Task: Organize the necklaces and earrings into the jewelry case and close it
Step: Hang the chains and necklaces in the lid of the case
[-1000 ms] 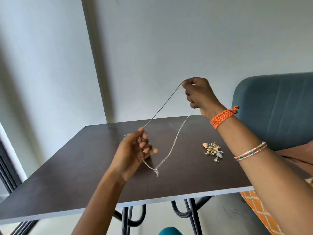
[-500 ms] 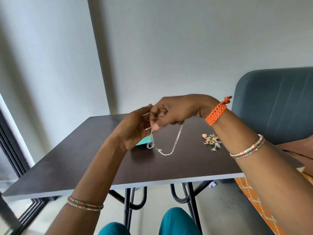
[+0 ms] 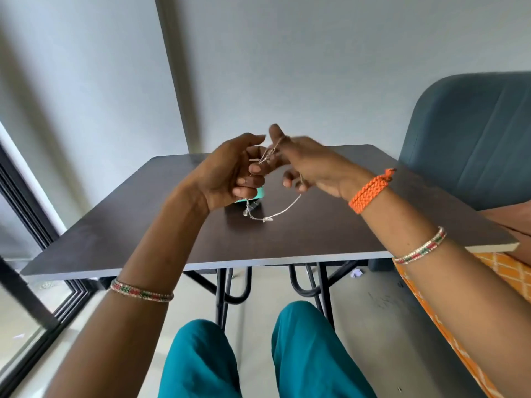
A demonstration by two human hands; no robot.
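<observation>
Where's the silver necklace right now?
Head view, centre: the silver necklace is strung between the left hand and right hand, its loop sagging over the dark table just in front of a teal object.

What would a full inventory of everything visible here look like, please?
necklace: one, silver, held by both hands, loop hanging to the table
jewelry case: one, teal, on the table, mostly hidden behind the left hand
table: one, dark brown top, black legs
chair: one, blue-grey, at right
patterned cloth: one, orange, lower right
left hand: bangle on the forearm
right hand: orange braided band, bangle
legs: two, teal trousers
</observation>
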